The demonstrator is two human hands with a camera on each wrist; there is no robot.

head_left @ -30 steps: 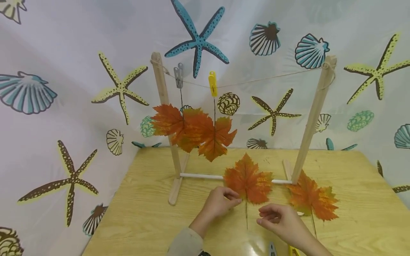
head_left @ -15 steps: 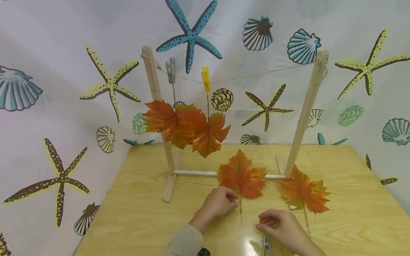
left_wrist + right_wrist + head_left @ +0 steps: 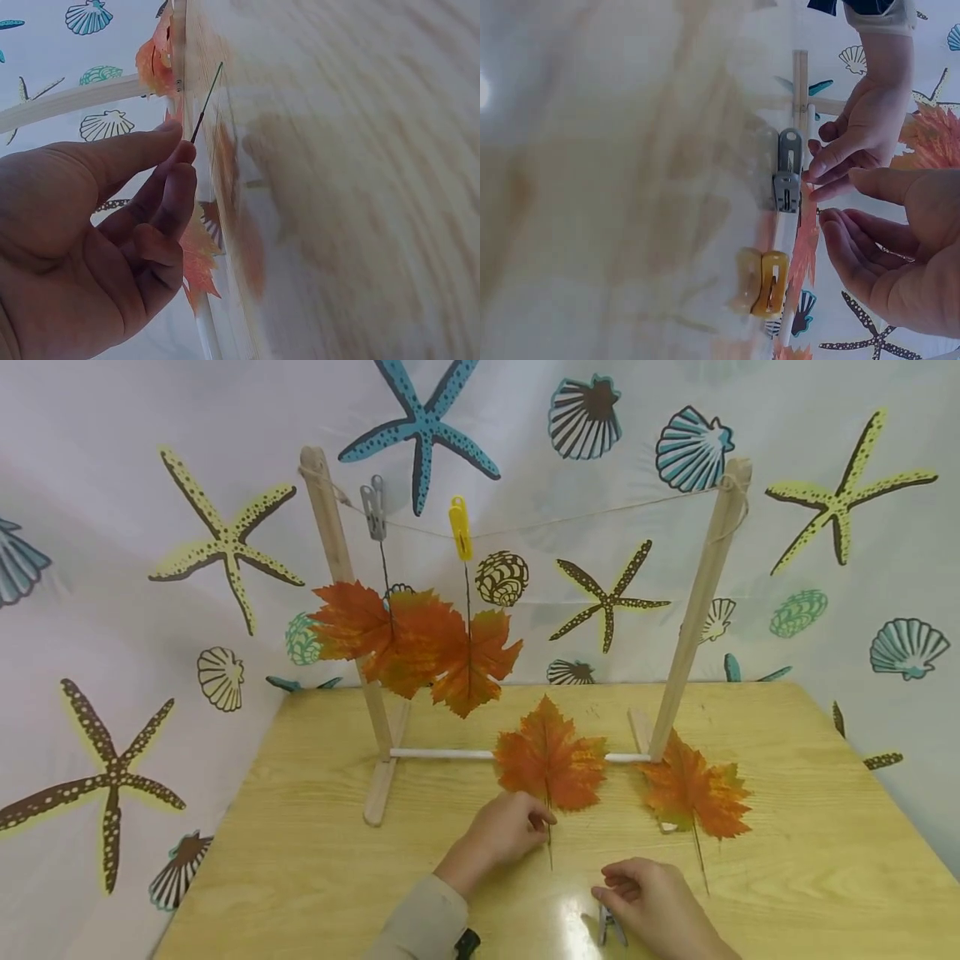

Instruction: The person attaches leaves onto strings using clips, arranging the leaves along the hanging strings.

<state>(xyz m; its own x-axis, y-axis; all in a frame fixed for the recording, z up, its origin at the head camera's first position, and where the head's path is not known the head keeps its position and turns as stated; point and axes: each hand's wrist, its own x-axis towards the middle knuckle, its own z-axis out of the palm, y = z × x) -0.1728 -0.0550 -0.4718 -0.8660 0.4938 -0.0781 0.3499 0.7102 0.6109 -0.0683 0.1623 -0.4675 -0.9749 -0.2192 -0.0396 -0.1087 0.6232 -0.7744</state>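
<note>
My left hand [image 3: 510, 827] pinches the thin stem [image 3: 208, 97] of an orange artificial maple leaf [image 3: 551, 752] between thumb and index finger. The leaf points away from me and overlaps the white rod of a wooden stand. To the right, my right hand [image 3: 652, 893] has loosely bent fingers, with a gap between thumb and fingertips and nothing in it. Close by its thumb in the head view is a grey clothespin [image 3: 606, 928], standing on the table. A yellow clothespin [image 3: 771, 283] stands beside the grey one in the right wrist view.
Twine [image 3: 592, 514] runs between two wooden posts [image 3: 697, 618]. A grey clothespin [image 3: 375, 510] and a yellow clothespin [image 3: 460, 529] hold two maple leaves [image 3: 472, 664] on its left part. Another leaf [image 3: 701, 789] lies by the right post on the wooden table [image 3: 300, 877].
The head view has shifted, so the stand sits further left and higher. My left fingers have closed in on the leaf's stem. My right hand has come nearer the grey clothespin.
</note>
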